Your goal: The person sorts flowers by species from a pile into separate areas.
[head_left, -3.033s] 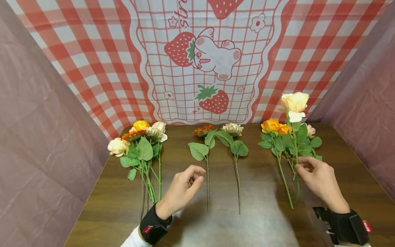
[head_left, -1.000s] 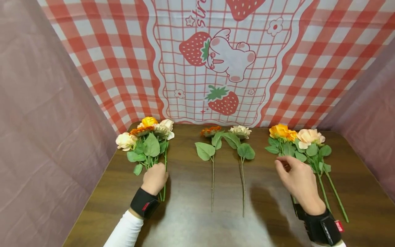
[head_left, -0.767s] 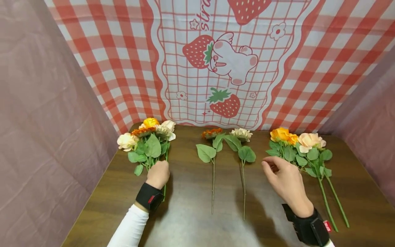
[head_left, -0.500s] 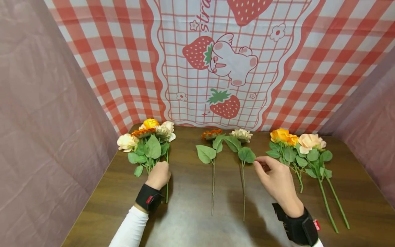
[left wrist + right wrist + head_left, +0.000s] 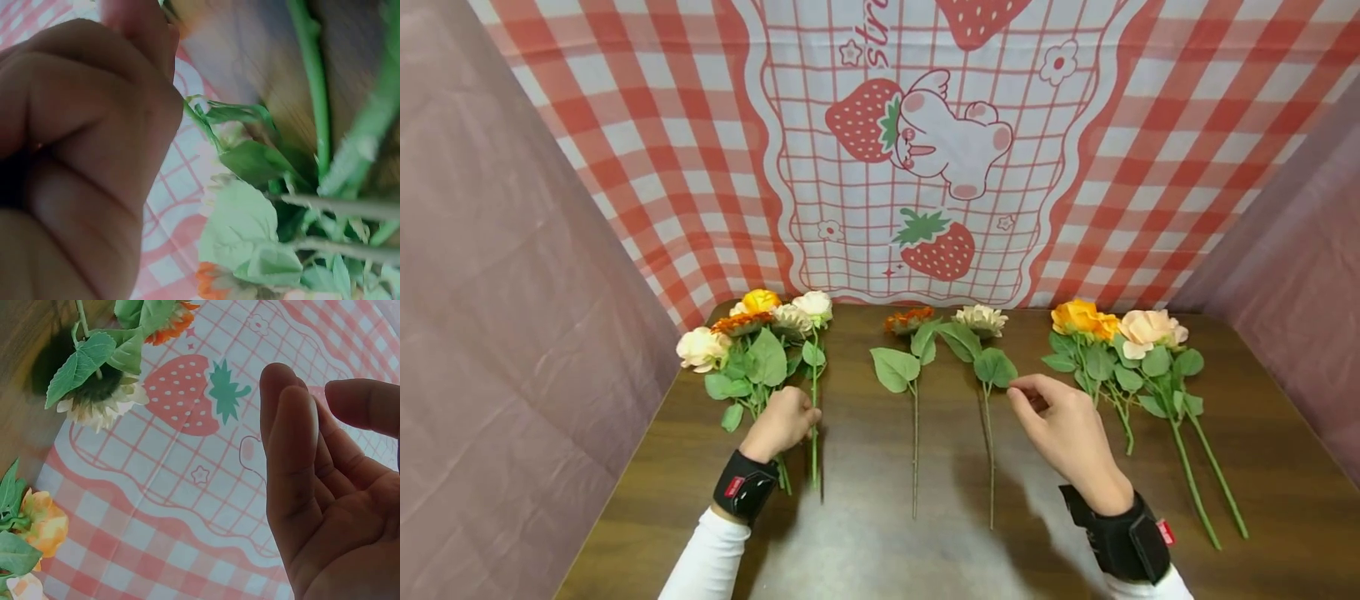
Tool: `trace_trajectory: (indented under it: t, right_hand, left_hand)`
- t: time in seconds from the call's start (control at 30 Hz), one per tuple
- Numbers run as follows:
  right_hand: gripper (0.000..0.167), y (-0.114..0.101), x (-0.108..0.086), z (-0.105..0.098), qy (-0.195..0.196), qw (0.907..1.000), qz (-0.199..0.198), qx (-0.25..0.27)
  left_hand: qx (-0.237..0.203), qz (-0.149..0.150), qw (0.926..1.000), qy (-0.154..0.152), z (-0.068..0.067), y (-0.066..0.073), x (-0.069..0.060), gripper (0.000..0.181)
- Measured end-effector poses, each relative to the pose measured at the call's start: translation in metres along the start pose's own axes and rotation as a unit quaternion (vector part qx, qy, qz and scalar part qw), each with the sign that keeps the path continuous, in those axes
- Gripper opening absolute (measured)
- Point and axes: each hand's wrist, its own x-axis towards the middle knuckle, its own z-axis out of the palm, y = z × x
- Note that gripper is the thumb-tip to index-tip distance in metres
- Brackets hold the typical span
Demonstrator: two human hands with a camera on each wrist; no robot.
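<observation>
My left hand (image 5: 784,421) pinches the green stem of a white rose (image 5: 812,307) at the right side of the left bunch. In the left wrist view the curled fingers (image 5: 94,106) fill the left part, and a leafy stem (image 5: 203,125) runs out from behind them. Loosely bent and holding nothing, my right hand (image 5: 1067,429) hovers just right of a cream flower (image 5: 981,321). Its fingertips are near that flower's lower leaf; I cannot tell whether they touch. In the right wrist view a gap shows between thumb and fingers.
An orange-red flower (image 5: 910,321) lies left of the cream one. The left bunch holds a yellow rose (image 5: 762,301) and several other blooms. To the right lie an orange rose (image 5: 1082,320) and a peach rose (image 5: 1152,332). A checked cloth (image 5: 910,167) hangs behind the table (image 5: 880,558).
My right hand set the peach rose down on the right pile, let go and moved left. My left hand moved to the left bunch, took the white rose and shifted it slightly right.
</observation>
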Motion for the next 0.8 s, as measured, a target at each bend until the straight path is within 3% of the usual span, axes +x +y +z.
trace_trajectory:
  t: [0.43, 0.63, 0.8]
  right_hand:
    - [0.010, -0.004, 0.000, 0.006, -0.023, 0.9996, -0.015, 0.011]
    - [0.011, -0.014, -0.003, 0.015, -0.071, 0.9965, -0.012, 0.042]
    - [0.013, -0.027, -0.008, 0.029, -0.143, 0.9849, -0.015, 0.096]
  left_hand:
    - [-0.092, 0.038, 0.9943, -0.039, -0.006, 0.013, -0.008, 0.016]
    - [-0.108, 0.120, 0.9861, -0.037, -0.005, 0.031, -0.019, 0.013]
    - [-0.123, 0.174, 0.9761, -0.041, 0.002, 0.049, -0.031, 0.011]
